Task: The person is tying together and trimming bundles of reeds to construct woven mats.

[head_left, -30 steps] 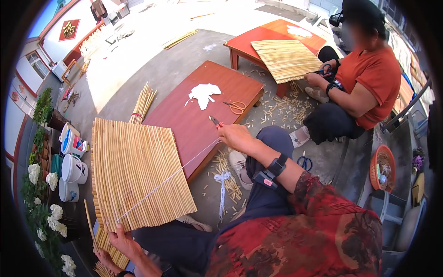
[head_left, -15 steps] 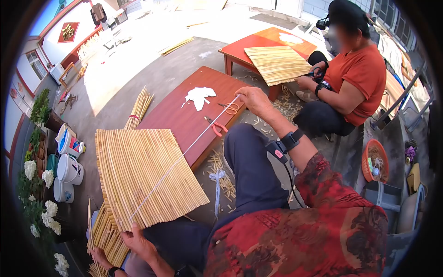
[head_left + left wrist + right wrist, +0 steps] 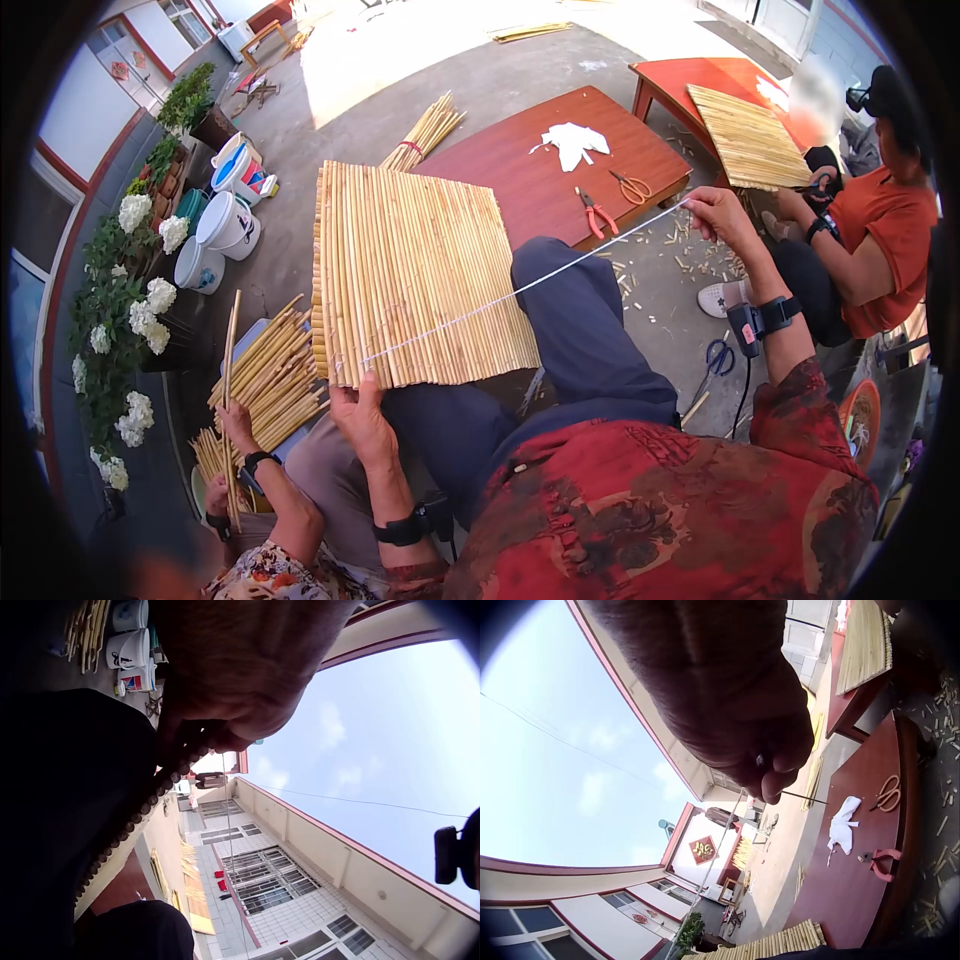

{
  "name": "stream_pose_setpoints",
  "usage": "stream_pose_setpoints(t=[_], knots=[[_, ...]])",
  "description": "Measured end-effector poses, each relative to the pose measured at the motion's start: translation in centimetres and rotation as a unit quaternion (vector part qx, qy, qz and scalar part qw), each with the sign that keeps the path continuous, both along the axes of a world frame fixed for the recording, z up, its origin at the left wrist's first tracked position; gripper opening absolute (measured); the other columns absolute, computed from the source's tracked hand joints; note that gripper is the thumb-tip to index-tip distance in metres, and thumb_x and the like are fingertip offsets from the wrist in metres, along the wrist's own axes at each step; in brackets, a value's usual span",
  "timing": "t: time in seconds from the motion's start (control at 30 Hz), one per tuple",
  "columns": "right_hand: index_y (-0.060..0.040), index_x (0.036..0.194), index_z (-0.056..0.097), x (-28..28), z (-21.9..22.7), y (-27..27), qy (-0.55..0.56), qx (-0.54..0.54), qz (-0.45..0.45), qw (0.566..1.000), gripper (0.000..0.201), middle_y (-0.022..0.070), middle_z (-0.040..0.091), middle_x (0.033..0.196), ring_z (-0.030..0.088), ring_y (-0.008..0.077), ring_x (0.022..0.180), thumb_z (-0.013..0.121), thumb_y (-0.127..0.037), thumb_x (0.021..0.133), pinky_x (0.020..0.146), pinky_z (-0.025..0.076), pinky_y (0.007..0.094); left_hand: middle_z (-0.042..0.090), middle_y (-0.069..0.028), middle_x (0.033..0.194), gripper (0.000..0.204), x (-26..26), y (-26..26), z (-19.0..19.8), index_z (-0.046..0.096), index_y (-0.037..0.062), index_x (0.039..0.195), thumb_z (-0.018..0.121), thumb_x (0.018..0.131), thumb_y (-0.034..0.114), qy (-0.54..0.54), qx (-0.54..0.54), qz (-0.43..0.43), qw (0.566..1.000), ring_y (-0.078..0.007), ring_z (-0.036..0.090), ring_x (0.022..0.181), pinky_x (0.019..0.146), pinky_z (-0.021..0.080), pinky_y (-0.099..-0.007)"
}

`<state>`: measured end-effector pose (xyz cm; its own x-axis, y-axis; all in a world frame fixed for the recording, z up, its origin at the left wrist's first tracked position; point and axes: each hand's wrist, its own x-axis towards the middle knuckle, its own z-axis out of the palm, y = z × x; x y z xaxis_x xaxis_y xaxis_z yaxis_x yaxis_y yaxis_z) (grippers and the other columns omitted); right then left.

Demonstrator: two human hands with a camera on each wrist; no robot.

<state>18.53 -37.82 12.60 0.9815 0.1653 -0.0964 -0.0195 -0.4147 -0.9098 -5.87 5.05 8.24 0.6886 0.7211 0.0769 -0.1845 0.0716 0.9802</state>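
Nearest us, our left hand (image 3: 365, 425) pinches the near edge of the cane mat (image 3: 425, 275) close to its left corner, thumb on top, fingers drawn in. The mat lies slanted at our knees, in front of the left end of the red table (image 3: 520, 125). From beside our left thumb, a white cord (image 3: 515, 292) runs straight across the mat and over our raised knee to our right hand (image 3: 722, 218), held up near the table's right corner. Its fingers are closed, thumb and fingertips nipping the cord; in the right wrist view we see a thin dark pin-like piece (image 3: 804, 797) jutting past them.

To our left, a seated person's hand (image 3: 237, 425) holds an upright cane (image 3: 230, 350) beside a pile of canes (image 3: 275, 370).

On the table, we have red-handled pliers (image 3: 597, 212) by the near edge, orange-handled scissors (image 3: 632, 188) toward the right corner and a white cloth (image 3: 572, 143) farther in. A tied cane bundle (image 3: 428, 130) sits past the table's left end.

Farther off, a second mat (image 3: 748, 138) slants over the near edge of another red table (image 3: 672, 72), by a person in orange (image 3: 885, 245).
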Motion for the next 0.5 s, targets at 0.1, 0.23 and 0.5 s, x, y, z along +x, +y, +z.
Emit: stream_pose_setpoints(t=[0.1, 0.23, 0.5], knots=[[0.0005, 0.097, 0.054, 0.8, 0.4, 1.8, 0.022, 0.208, -0.058, 0.976, 0.017, 0.0064, 0.060, 0.081, 0.059, 0.0098, 0.061, 0.050, -0.008, 0.084, 0.049, 0.049, 0.0177, 0.049, -0.0102, 0.112, 0.042, -0.4, -0.7, 0.7, 0.038, -0.0044, 0.120, 0.048, 0.080, -0.005, 0.014, -0.020, -0.020, 0.999, -0.0161, 0.051, 0.098, 0.082, 0.043, -0.0260], [0.0035, 0.099, 0.053, 0.5, 2.8, 5.4, 0.032, 0.349, 0.003, 0.937, 0.019, 0.0095, 0.059, 0.087, 0.060, 0.0141, 0.075, 0.049, -0.006, 0.083, 0.066, 0.052, 0.0248, 0.049, -0.0100, 0.113, 0.043, -0.4, -1.0, 0.7, 0.038, -0.0047, 0.121, 0.050, 0.079, -0.006, 0.011, -0.016, -0.031, 0.999, -0.0154, 0.050, 0.101, 0.088, 0.038, -0.0268], [-0.0015, 0.103, 0.056, -5.8, 4.6, 18.3, -0.026, 0.249, 0.258, 0.933, 0.021, 0.0034, 0.057, 0.080, 0.056, 0.0070, 0.065, 0.053, -0.007, 0.083, 0.060, 0.046, 0.0191, 0.049, -0.0097, 0.113, 0.043, -0.6, -1.8, 1.6, 0.038, -0.0048, 0.120, 0.052, 0.079, -0.004, 0.034, 0.005, -0.038, 0.999, -0.0154, 0.049, 0.102, 0.089, 0.036, -0.0272]])
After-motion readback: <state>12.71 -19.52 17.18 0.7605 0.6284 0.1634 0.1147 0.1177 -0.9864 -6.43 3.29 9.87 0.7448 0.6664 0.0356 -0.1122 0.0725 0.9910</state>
